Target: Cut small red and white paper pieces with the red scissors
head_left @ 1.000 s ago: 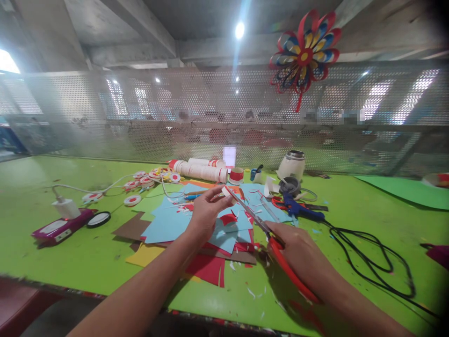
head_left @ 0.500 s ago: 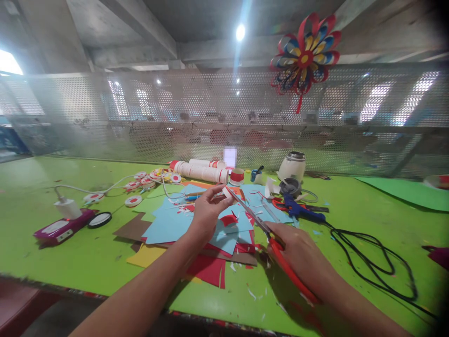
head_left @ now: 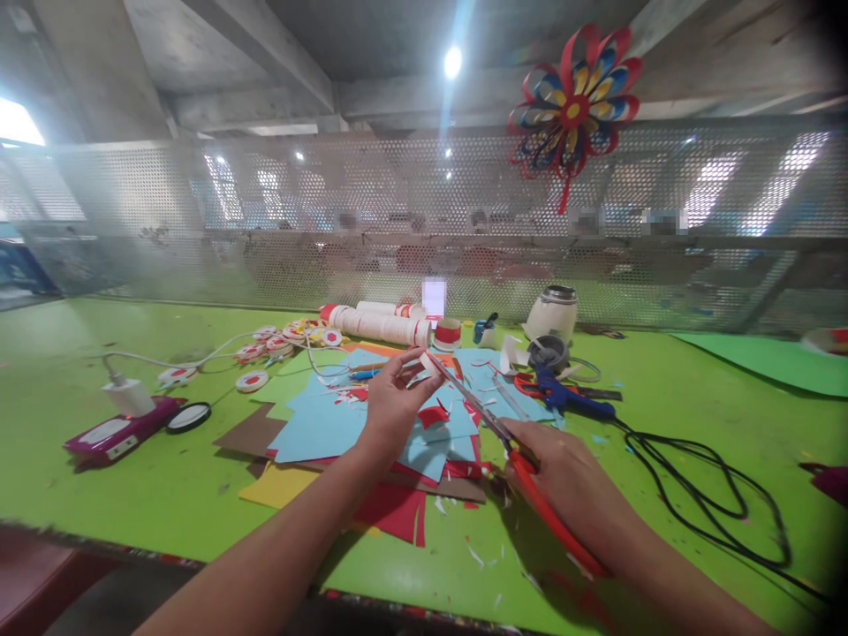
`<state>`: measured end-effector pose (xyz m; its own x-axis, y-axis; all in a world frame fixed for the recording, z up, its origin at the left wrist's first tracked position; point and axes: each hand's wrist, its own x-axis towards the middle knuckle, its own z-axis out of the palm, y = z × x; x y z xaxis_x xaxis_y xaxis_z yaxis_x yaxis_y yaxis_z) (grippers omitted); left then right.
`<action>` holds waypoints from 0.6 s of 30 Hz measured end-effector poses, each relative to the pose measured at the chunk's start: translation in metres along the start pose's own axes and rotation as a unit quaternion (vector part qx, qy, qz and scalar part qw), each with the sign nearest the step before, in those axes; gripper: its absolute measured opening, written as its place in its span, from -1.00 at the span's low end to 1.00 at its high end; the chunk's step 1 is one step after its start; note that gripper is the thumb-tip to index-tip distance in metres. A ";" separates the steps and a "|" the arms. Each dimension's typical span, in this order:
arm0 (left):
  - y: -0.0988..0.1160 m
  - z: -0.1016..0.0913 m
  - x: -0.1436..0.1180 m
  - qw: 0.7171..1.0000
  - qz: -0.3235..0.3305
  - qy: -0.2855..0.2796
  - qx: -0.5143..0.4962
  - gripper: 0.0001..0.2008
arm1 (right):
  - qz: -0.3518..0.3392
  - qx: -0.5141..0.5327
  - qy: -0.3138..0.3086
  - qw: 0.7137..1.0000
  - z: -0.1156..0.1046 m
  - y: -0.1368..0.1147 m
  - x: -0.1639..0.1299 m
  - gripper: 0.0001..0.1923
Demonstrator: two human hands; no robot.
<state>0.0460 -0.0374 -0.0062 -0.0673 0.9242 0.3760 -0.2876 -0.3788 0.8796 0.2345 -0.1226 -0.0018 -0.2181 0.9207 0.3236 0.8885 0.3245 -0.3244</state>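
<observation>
Head view: my left hand (head_left: pixel 390 408) pinches a small white-and-red paper piece (head_left: pixel 429 363) between thumb and fingertips, raised off the green tabletop (head_left: pixel 132 495) so the blades can reach it. My right hand (head_left: pixel 566 481) is closed around the red handles of the long metal scissors (head_left: pixel 503 439), whose tips meet the piece at its edge (blades nearly together, as far as I can tell). Beneath lies a loose pile of blue, red, brown and yellow paper sheets (head_left: pixel 318 428), catching the scraps. A blue glue gun with a black cord (head_left: pixel 563 395) rests just right of the pile, within reach. A folded paper flower (head_left: pixel 575 99) hangs on the mesh screen above.
</observation>
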 end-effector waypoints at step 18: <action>0.004 0.003 -0.003 1.000 -0.001 0.014 -0.001 -0.54 | 0.006 0.033 0.005 0.999 -0.004 -0.006 -0.001 -0.64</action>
<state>0.0481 -0.0423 -0.0029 -0.0933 0.9257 0.3667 -0.2899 -0.3776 0.8794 0.2306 -0.1265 0.0035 -0.2022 0.9226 0.3285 0.8622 0.3268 -0.3871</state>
